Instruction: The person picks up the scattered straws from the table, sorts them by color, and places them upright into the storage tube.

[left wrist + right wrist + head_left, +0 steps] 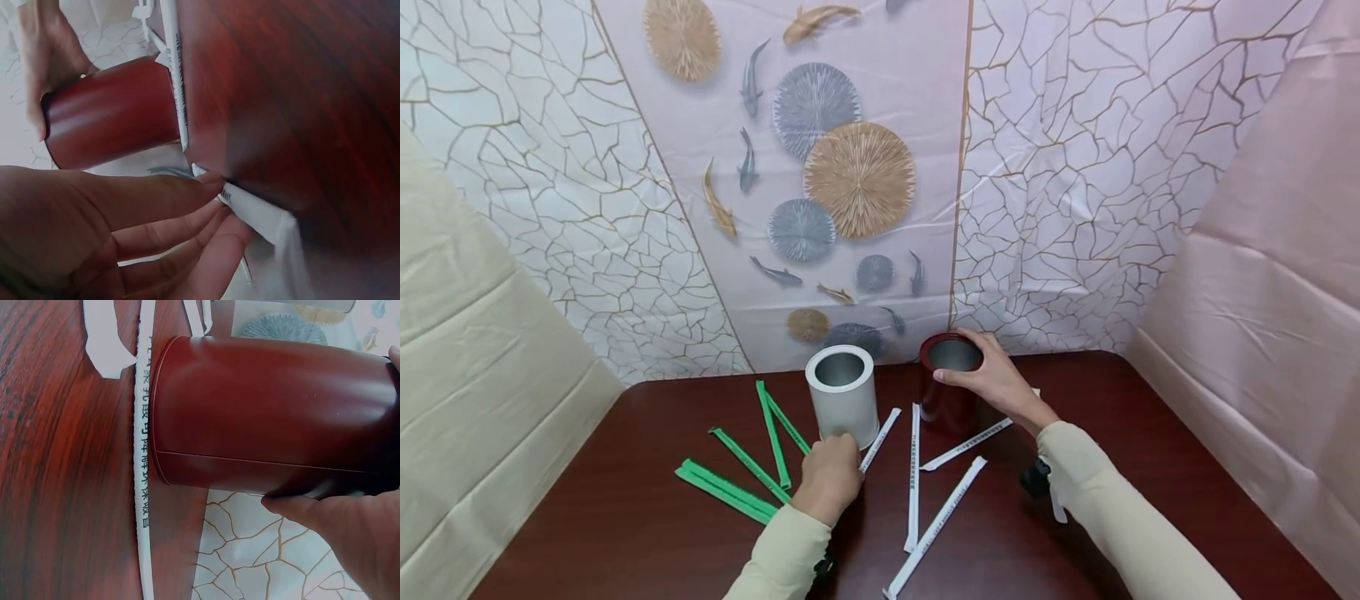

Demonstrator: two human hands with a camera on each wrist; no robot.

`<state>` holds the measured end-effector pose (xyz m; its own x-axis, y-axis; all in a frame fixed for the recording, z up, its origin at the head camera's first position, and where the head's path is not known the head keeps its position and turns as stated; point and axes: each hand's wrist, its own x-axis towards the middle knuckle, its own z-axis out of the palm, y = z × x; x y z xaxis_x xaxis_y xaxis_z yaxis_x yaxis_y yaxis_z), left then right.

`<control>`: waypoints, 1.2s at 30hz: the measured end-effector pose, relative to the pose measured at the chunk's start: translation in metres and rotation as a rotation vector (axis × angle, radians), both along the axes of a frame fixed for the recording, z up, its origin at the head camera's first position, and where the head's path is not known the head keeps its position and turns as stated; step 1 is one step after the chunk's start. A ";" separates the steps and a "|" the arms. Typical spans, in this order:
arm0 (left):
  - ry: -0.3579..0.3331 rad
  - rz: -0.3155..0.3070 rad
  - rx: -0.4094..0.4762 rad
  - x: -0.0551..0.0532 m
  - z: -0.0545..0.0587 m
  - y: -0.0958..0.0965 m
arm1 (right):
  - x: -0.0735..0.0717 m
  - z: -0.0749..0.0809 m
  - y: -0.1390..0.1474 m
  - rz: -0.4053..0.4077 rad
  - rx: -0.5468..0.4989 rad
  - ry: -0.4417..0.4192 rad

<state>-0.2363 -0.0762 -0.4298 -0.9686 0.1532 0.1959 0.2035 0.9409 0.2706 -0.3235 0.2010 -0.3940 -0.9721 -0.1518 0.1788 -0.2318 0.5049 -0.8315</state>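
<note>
Tabletop (617,492), reddish, is backed by patterned cloth (1037,217), a white strip (881,438), its length slanted away rightward beside the white canister (845,408), is pinched by the left hand (829,475), and the upright red canister (947,408) is gripped by the right hand (1000,379).

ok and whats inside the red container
Through the open top of the red container, only grey inner wall shows, with no contents in sight. The bottom is hidden, so anything lying low can't be seen.
</note>
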 end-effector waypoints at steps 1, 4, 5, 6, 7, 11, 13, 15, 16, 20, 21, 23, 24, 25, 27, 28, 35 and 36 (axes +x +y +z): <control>-0.011 0.007 -0.013 -0.001 0.000 0.001 | 0.000 0.000 0.000 -0.003 0.003 0.006; -0.050 0.017 -0.026 -0.003 0.000 0.004 | -0.001 0.000 0.000 -0.004 0.012 0.019; -0.062 0.014 -0.020 -0.003 -0.001 0.004 | -0.002 0.000 0.001 -0.002 0.014 0.022; -0.071 0.009 -0.015 -0.003 -0.003 0.003 | -0.002 -0.001 0.001 -0.001 0.017 0.023; -0.075 0.005 -0.007 -0.003 -0.003 0.003 | -0.002 -0.002 0.001 0.001 0.020 0.024; -0.064 -0.014 0.018 -0.002 -0.007 0.000 | -0.003 -0.004 0.001 -0.001 0.038 0.027; -0.045 -0.022 0.030 -0.001 -0.007 -0.001 | -0.003 -0.004 0.001 -0.006 0.050 0.032; -0.031 -0.035 0.055 0.002 -0.004 -0.002 | -0.004 -0.004 0.001 -0.008 0.059 0.040; -0.019 -0.042 0.071 0.004 0.000 -0.002 | -0.004 -0.004 0.001 -0.009 0.062 0.043; 0.022 -0.081 0.149 0.013 0.027 -0.003 | -0.003 -0.003 -0.001 0.000 0.054 0.048; 0.036 -0.093 0.171 0.015 0.037 -0.003 | -0.003 -0.002 -0.001 0.001 0.049 0.048; 0.057 -0.111 0.214 0.015 0.057 -0.002 | -0.003 -0.002 -0.001 -0.001 0.039 0.055; 0.074 -0.121 0.232 0.013 0.068 -0.001 | -0.002 -0.002 -0.001 -0.002 0.035 0.059; 0.095 -0.129 0.255 0.011 0.078 0.001 | -0.002 -0.003 0.000 -0.003 0.031 0.064; 0.146 -0.136 0.288 0.005 0.097 0.004 | -0.002 -0.004 0.000 -0.004 0.019 0.068; 0.173 -0.140 0.305 0.001 0.105 0.005 | -0.001 -0.005 0.000 -0.004 0.016 0.071; 0.305 -0.140 0.434 -0.026 0.143 0.018 | 0.001 -0.009 -0.001 -0.021 0.015 0.107; 0.312 -0.147 0.456 -0.029 0.147 0.020 | 0.001 -0.009 -0.001 -0.023 0.021 0.117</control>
